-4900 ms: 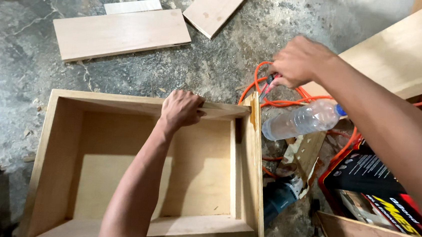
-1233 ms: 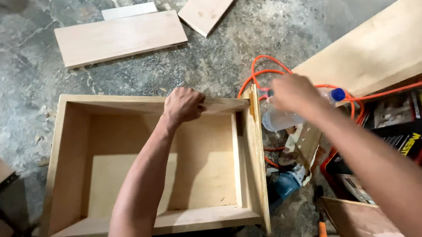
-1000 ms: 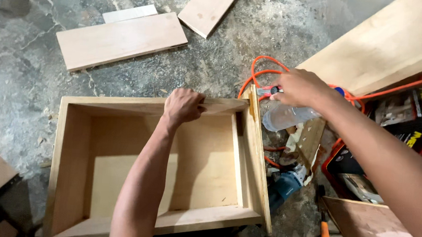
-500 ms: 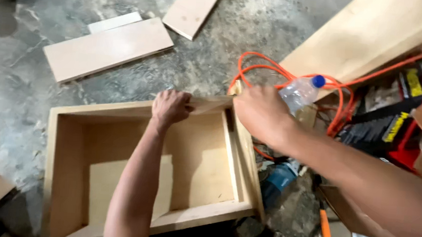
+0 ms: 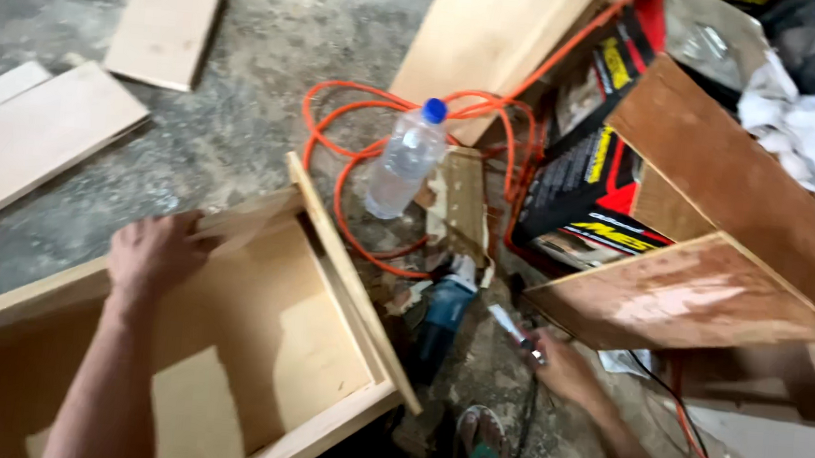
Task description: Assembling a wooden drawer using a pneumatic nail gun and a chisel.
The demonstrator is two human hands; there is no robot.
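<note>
- Plywood makes up the open box (image 5: 224, 341) at the lower left; its near end runs off the bottom and left edges of the view, so I see only the far wall, the right wall and part of the floor.
- My left hand (image 5: 155, 256) rests on the far wall of the box, fingers curled over the top edge and pressed together; motion blur smears the fingertips and the wood beside them.
- My right hand (image 5: 561, 365) is low on the right, over the floor beside the box, fingers closed around a small pale tool (image 5: 514, 327) with a shiny tip. Blur keeps me from telling what kind of tool it is.
- A blue power tool (image 5: 441, 321) lies on the floor between the box's right wall and my right hand, partly hidden by scraps.
- A clear plastic bottle (image 5: 407, 161) with a blue cap lies just beyond the box's far right corner, inside loops of orange cord (image 5: 337, 136).
- A reddish wooden crate (image 5: 716, 253) stands at the right and covers part of a black, red and yellow carton (image 5: 586, 175) behind it.
- Loose boards (image 5: 36, 142) lie on the grey concrete at the upper left, well apart from the box; one is cut off by the left edge.
- A sandalled foot (image 5: 482, 448) shows at the bottom edge, partly cut off.
</note>
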